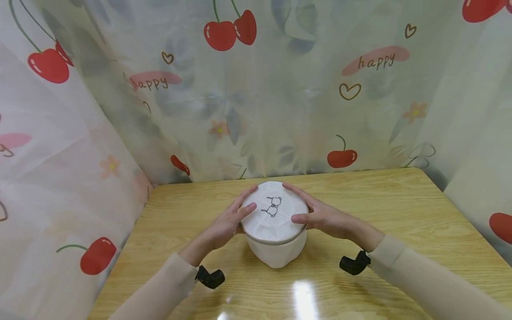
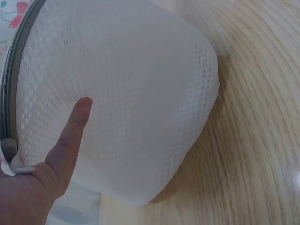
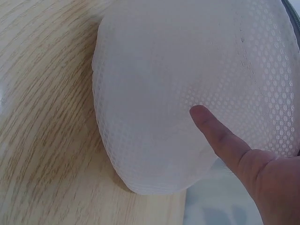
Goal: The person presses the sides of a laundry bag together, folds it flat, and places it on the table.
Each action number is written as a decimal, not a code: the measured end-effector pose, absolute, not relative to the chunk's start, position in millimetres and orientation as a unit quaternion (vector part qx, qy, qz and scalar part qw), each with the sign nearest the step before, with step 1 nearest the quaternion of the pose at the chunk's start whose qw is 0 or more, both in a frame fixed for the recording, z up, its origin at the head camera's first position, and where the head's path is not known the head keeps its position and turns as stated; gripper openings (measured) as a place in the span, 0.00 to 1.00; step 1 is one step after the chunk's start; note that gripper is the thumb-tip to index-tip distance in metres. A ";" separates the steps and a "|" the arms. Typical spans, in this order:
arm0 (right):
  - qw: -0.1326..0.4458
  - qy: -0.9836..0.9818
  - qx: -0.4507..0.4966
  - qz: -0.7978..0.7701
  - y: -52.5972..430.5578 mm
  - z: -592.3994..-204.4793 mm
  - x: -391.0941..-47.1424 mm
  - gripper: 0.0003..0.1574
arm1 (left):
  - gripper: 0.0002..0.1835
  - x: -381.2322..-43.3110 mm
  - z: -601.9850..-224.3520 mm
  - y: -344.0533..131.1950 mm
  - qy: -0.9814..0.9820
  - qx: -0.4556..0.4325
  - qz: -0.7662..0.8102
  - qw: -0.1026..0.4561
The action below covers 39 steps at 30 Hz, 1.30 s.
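A white mesh laundry bag [image 1: 275,218], round on top and narrowing downward, stands on the wooden table. Two small bras are printed in dark lines on its lid. Its left side is held by my left hand [image 1: 229,221], thumb over the lid and fingers spread along the rim. From the other side my right hand [image 1: 326,217] grips it the same way. In the left wrist view a grey zip [image 2: 10,89] runs round the rim, its pull beside the hand. One digit of each hand lies against the mesh wall in the wrist views.
The light wooden table [image 1: 384,209] reaches back to a hanging curtain [image 1: 280,111] printed with cherries, hearts and the word happy. More of this fabric hangs at both sides. A black wrist mount [image 1: 210,278] sits under the left cuff, another [image 1: 354,263] under the right.
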State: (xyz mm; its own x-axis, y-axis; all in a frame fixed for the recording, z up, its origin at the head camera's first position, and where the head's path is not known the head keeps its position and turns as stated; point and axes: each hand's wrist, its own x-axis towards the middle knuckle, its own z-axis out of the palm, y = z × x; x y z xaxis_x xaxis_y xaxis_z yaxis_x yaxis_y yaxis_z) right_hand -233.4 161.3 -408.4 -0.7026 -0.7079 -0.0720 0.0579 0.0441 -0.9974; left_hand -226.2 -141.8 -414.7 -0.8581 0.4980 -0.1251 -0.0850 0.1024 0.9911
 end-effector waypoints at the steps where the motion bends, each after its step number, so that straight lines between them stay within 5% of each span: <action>1: 0.297 0.658 -0.248 -0.646 160.3 -409.5 -234.1 0.56 | 0.31 -226.5 -416.0 -140.6 0.707 0.144 0.656 0.224; 26: 0.308 0.565 -0.202 -0.738 152.7 -438.2 -248.4 0.51 | 0.33 -237.7 -437.8 -120.7 0.692 0.135 0.678 0.210; 39: 0.302 0.629 -0.236 -0.676 169.1 -425.5 -243.7 0.49 | 0.36 -252.2 -418.7 -142.1 0.765 0.145 0.597 0.194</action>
